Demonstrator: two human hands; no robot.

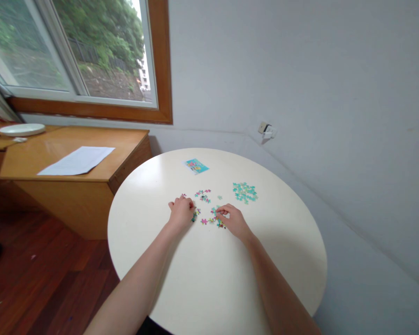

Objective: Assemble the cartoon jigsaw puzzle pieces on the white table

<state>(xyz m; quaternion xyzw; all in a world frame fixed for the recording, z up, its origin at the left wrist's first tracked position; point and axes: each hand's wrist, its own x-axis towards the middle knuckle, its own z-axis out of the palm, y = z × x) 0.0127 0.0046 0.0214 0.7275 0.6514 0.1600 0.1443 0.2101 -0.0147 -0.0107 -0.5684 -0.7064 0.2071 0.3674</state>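
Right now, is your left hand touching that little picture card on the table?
Apart. The head view shows it: the left hand is nearer the wearer, the picture card lies farther back, and white tabletop shows between them.

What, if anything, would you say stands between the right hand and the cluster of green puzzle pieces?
Nothing visible: only bare tabletop separates the right hand from the green pieces. One loose pale piece lies left of that path.

No readable text, numbers or signs from my end. Card and paper sheet: any print too small for me.
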